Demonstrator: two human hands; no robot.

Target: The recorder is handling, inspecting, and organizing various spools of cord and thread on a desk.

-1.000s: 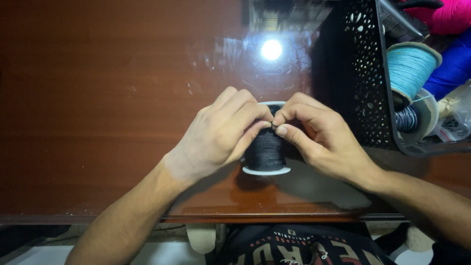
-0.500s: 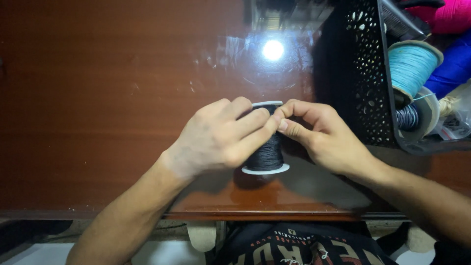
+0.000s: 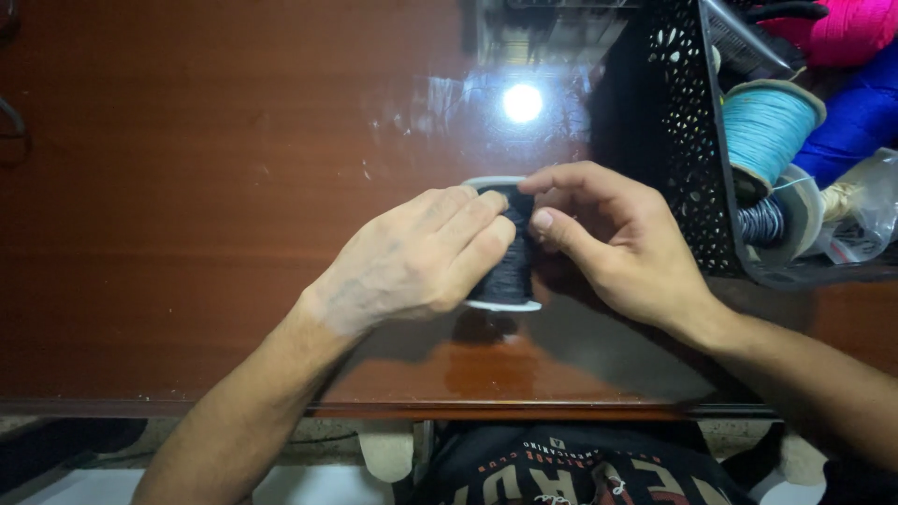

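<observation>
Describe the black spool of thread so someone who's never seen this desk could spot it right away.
Start at the glossy reddish-brown wooden table, just left of the black perforated basket. There the left hand and right hand grip the black thread spool between them. Unlike the light blue spool and others in the basket, it is black with white rims and sits outside.

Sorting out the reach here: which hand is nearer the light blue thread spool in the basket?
Right. The right hand lies just left of the light blue spool, beside the black basket; the left hand is farther left, gripping the black spool.
</observation>
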